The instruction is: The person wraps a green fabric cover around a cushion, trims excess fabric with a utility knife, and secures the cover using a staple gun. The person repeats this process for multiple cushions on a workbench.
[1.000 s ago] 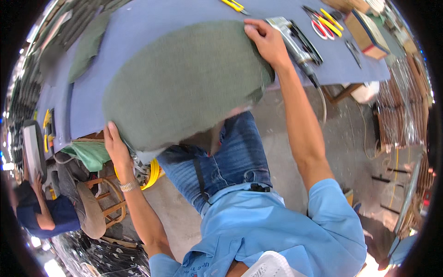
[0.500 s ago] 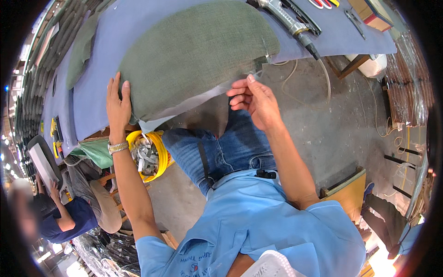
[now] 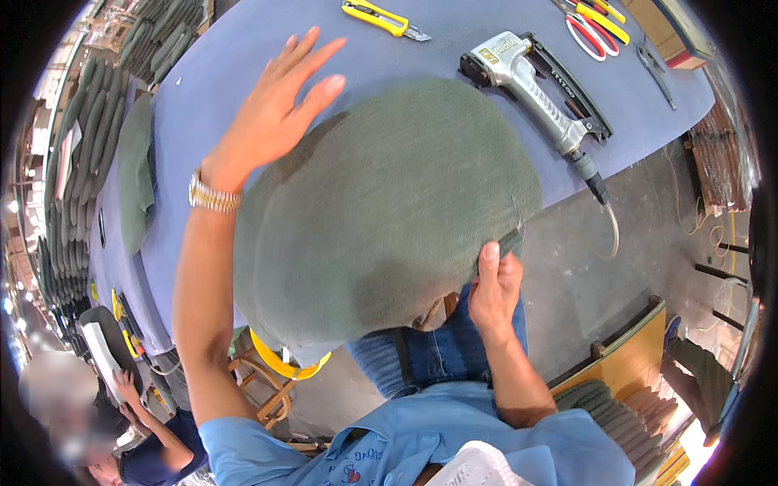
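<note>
The green fabric-covered pad (image 3: pixel 389 194) lies on the blue-covered table (image 3: pixel 190 105), its six o'clock side overhanging toward the person's lap. At its four o'clock edge the right hand (image 3: pixel 496 292) grips the rim, thumb on top. At ten o'clock the left hand (image 3: pixel 271 117) is open, fingers spread — whether it touches the pad, I cannot tell. A slip of the right grip could let the overhang tip lapward; a push toward two o'clock could knock the nail gun (image 3: pixel 527 85). The utility knife (image 3: pixel 377 18) lies at twelve, blade exposed.
</note>
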The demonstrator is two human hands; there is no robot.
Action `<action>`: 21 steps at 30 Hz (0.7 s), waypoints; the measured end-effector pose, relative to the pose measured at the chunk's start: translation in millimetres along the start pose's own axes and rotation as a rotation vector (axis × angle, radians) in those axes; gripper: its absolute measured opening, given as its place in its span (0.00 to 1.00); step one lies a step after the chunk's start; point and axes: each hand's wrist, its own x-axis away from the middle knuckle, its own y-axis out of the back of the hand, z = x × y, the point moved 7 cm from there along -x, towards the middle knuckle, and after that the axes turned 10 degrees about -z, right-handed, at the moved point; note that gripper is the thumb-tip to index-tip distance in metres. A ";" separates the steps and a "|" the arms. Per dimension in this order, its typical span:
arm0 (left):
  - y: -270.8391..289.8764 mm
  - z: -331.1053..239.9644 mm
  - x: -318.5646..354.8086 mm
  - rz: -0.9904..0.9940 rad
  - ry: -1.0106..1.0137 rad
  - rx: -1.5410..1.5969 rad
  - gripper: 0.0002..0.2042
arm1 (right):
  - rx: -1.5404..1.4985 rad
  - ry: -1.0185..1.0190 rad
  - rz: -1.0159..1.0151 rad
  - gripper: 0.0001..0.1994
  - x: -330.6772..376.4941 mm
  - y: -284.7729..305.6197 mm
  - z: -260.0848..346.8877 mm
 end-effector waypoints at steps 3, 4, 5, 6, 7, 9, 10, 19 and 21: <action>-20.9 -7.2 -50.5 0.020 -0.036 0.111 0.27 | -0.063 0.038 -0.027 0.21 -0.6 3.8 -25.9; -28.2 -10.8 -53.3 0.031 -0.051 0.076 0.27 | -0.136 0.024 -0.085 0.23 -0.5 -0.6 -27.3; -39.9 -15.7 -55.1 0.049 -0.083 0.045 0.27 | -0.128 0.070 -0.089 0.23 -4.8 -4.7 -31.4; -48.6 -24.3 -54.6 0.068 -0.118 0.012 0.27 | -0.122 0.115 -0.095 0.24 -7.8 -6.4 -37.2; -54.9 -32.0 -51.3 0.082 -0.114 -0.018 0.27 | -0.113 0.158 -0.101 0.24 -9.7 -7.8 -41.3; -59.4 -48.6 -44.7 0.093 -0.102 -0.072 0.27 | -0.151 0.222 -0.115 0.25 -14.2 -12.2 -35.0; -63.7 -55.2 -40.4 0.127 -0.114 -0.116 0.28 | -0.192 0.206 -0.119 0.25 -14.0 -15.3 -35.7; -79.0 -131.6 14.4 0.072 -0.124 -0.389 0.31 | -0.431 0.067 -0.079 0.27 -19.7 -26.9 -43.1; -78.2 -149.7 25.4 0.088 -0.131 -0.399 0.32 | -0.499 0.016 -0.094 0.26 -16.9 -30.0 -44.4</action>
